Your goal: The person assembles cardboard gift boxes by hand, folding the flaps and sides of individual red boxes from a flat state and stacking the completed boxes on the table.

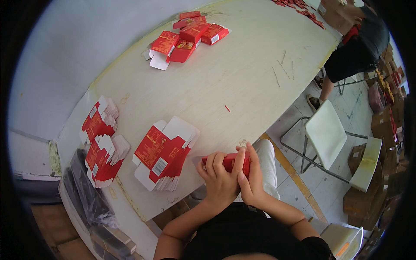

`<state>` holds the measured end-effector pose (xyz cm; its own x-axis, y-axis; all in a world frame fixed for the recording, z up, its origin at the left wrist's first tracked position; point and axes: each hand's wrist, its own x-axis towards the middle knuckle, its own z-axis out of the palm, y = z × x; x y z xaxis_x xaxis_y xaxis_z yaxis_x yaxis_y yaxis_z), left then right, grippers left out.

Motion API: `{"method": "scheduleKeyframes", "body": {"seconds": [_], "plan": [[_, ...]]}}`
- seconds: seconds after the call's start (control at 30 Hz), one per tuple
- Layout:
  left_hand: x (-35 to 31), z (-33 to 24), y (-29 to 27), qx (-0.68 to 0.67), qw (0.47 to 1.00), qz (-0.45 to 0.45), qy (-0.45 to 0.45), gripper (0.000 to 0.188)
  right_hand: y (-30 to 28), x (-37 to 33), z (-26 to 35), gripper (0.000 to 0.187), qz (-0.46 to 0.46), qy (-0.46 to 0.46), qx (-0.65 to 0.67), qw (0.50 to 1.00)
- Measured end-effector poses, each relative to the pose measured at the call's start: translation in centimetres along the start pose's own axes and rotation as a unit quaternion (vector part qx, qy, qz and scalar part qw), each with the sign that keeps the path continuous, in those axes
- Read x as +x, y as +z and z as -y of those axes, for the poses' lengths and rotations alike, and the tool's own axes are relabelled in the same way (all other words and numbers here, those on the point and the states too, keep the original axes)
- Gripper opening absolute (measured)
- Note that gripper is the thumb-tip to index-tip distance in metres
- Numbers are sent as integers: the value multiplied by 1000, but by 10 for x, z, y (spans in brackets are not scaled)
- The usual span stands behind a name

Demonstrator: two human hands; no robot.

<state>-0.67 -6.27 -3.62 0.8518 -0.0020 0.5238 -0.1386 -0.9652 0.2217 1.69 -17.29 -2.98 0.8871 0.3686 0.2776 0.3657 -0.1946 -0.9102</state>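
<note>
The left hand (222,174) has its grip closed over a red box (229,161), the right hand (251,178) around its right end; its long axis seems crosswise, though partly hidden. Flat cartons (161,155) lie leftward on the table (208,95).

Your 2 hands (222,182) partly hide the red box (229,162); the co-worker (373,39) is cut off above; far red pieces (298,5) are too small to tell.

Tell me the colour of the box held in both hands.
The box is red where it shows; best in the head view.
</note>
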Motion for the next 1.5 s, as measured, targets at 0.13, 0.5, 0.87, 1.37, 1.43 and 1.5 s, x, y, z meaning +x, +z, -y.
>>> {"method": "scheduleKeyframes", "body": {"seconds": [0.13,0.5,0.87,1.37,1.43,1.5], "plan": [[10,14,-34,-78,984,160,-25,83,-8,21,-5,63,91,128,66,985],[15,122,-103,48,975,103,-190,110,7,251,54,67,44,196,319,926],[14,152,-80,22,955,233,-182,118,11,116,-38,44,217,216,158,939],[19,122,-99,52,980,115,-154,115,37,94,15,57,194,-105,-31,975],[18,112,-102,48,983,96,-150,111,38,94,20,48,207,-86,-15,975],[17,103,-100,45,985,75,-146,102,37,92,20,40,212,-27,74,974]]}}
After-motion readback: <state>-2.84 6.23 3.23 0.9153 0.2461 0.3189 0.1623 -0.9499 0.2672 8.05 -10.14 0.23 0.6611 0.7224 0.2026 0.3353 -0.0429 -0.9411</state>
